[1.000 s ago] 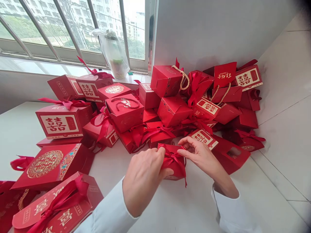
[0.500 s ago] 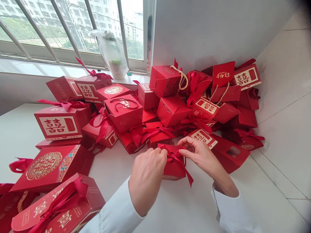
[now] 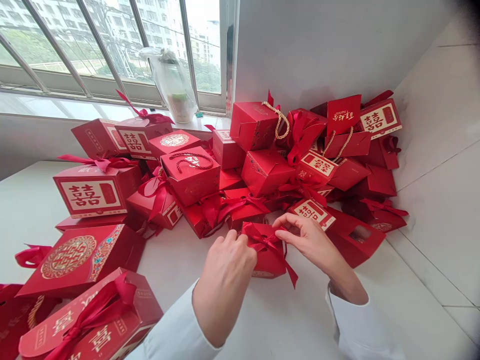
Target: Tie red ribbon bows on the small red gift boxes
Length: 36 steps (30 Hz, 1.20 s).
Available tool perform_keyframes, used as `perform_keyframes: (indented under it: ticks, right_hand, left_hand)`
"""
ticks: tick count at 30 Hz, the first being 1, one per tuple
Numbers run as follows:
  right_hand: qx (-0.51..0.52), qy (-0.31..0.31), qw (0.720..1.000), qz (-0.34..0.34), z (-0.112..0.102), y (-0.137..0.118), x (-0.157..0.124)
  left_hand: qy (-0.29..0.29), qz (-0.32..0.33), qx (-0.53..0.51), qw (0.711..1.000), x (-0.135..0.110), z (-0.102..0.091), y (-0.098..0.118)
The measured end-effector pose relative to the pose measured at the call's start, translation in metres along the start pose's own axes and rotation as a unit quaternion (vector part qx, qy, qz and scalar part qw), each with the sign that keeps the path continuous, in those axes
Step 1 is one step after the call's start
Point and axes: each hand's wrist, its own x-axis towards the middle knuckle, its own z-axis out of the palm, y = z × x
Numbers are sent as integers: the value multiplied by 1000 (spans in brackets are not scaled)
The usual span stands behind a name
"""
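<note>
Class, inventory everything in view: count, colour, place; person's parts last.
Table: one, white, foreground
Handled box: one, red, lower centre
Other boxes: many, red, behind, left, right
Ribbons: many, red, on boxes
Cords: several, gold or red, on boxes
Window: one, grey, upper left
Windowsill: one, white, upper left
Bagged container: one, clear and green, windowsill
Small item: one, green, windowsill
Buildings: several, pale, outside
Greenery: uncounted, green, outside
Walls: several, pale, behind, right
Left hand: one, bare, at ribbon
Right hand: one, bare, at ribbon
Sleeves: two, white, foreground
</note>
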Motion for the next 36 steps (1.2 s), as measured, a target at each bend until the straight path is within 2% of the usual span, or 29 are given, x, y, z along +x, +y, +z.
perform_keyframes:
  ticks: [2,4,10,12,18,26,33,36]
  right_hand:
    - [4,-1,1000,-2,0,0,0]
    - [5,2,1000,-5,-1,-1,0]
    - [-1,2,1000,-12,-1,0,0]
    - [-2,-7,1000,-6,0,0,0]
    - [-11,-9,1000,1,0,1,0]
    - [7,-4,1000,-3,0,2,2]
    - [-1,3,1000,-7,1,-1,1]
    - [-3,8,1000,-6,0,-2,1]
  left_hand:
    - [-30,12,2,999,-5,-2,-2]
    - [-34,29,-7,999,-10,-2,-5]
    - [94,68,-60,991,-7,9,-9]
    - [103,54,-52,992,-3,11,-8]
    - [45,42,-16,998,1,7,-8]
    - [19,42,-23,999,0,-1,-5]
    - [13,37,0,999,3,4,-7]
    - [-1,11,-13,1000,-1,6,-14]
